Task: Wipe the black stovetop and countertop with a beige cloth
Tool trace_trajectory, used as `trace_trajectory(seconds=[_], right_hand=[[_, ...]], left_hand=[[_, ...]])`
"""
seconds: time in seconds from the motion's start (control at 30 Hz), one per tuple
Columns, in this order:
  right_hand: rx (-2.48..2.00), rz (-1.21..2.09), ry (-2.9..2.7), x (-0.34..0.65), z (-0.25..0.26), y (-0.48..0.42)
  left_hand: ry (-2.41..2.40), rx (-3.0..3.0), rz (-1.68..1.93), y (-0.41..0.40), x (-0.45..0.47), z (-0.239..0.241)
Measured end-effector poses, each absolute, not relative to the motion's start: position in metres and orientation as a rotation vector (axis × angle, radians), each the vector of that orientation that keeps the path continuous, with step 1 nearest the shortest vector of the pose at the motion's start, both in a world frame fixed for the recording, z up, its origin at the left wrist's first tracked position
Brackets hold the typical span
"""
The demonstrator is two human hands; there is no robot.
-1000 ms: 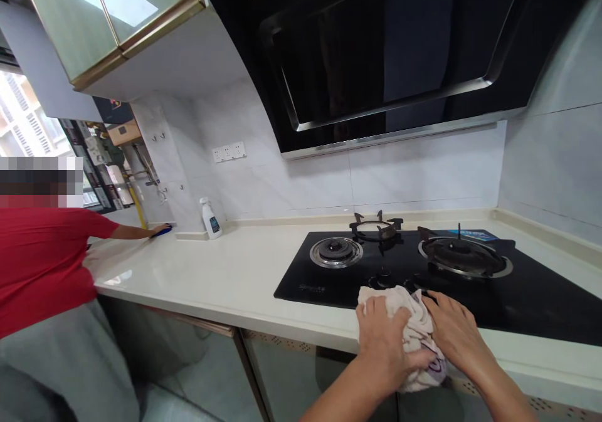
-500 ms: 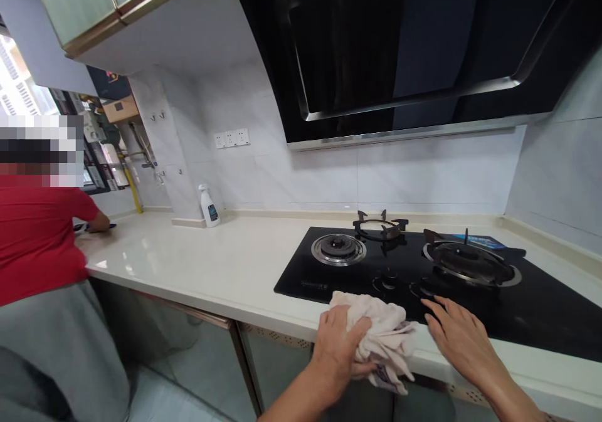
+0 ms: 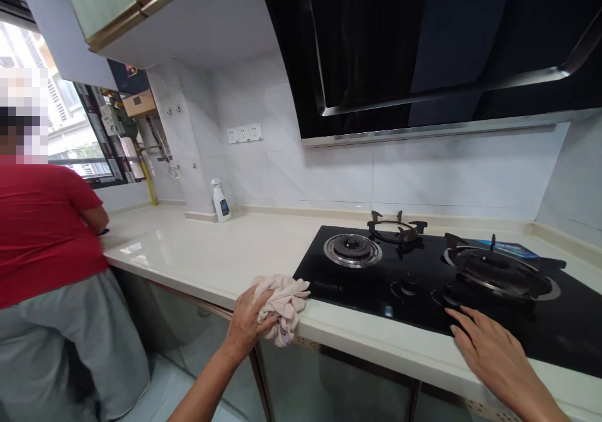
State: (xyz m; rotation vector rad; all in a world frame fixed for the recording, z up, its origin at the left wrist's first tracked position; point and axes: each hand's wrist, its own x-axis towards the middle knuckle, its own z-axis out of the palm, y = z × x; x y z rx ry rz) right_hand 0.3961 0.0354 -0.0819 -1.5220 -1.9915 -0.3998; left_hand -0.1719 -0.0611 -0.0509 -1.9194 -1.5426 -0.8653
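A crumpled pale pink cloth is gripped in my left hand, at the counter's front edge by the left front corner of the black gas cooktop. Part of the cloth hangs over the edge. My right hand rests with fingers stretched out over the cooktop's front rim, its fingertips close to a control knob. It holds nothing. Another knob sits to the left, below the exposed burner.
A loose pan support stands at the cooktop's back. A white spray bottle is against the wall on the counter. The range hood overhangs the cooktop. At far left, a person in a red shirt leans over the counter.
My left hand has moved left along the counter's front edge with the cloth. My right hand stays by the knob. The view has shifted slightly, and the person in red stands a little differently.
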Motion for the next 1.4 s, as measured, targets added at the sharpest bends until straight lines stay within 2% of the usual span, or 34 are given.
trace_trajectory(seconds=[0.17,0.33,0.73,0.93,1.13,1.4], right_hand=[[-1.492,-0.409,-1.990,0.396,-0.083,0.034],[-1.470,-0.407,-1.989,0.398,-0.086,0.033],[-1.428,-0.574,-1.959,0.381,-0.076,0.020],[-1.451,-0.574,-1.965,0.383,-0.078,0.027],[-1.522,-0.439,-2.020,0.386,-0.074,0.031],[-1.554,-0.459,-1.961,0.369,-0.056,0.016]], left_hand=[[-1.769,-1.931,-0.905,-0.062,-0.208,-0.034],[-2.141,-1.898,-0.629,-0.047,-0.207,-0.005],[-2.478,-1.629,-0.379,0.051,-0.174,0.017],[-2.530,-1.619,-0.387,0.113,-0.146,0.027],[-2.508,-1.695,-0.472,0.158,-0.107,0.036],[-2.416,-1.861,-0.537,0.143,-0.068,0.043]])
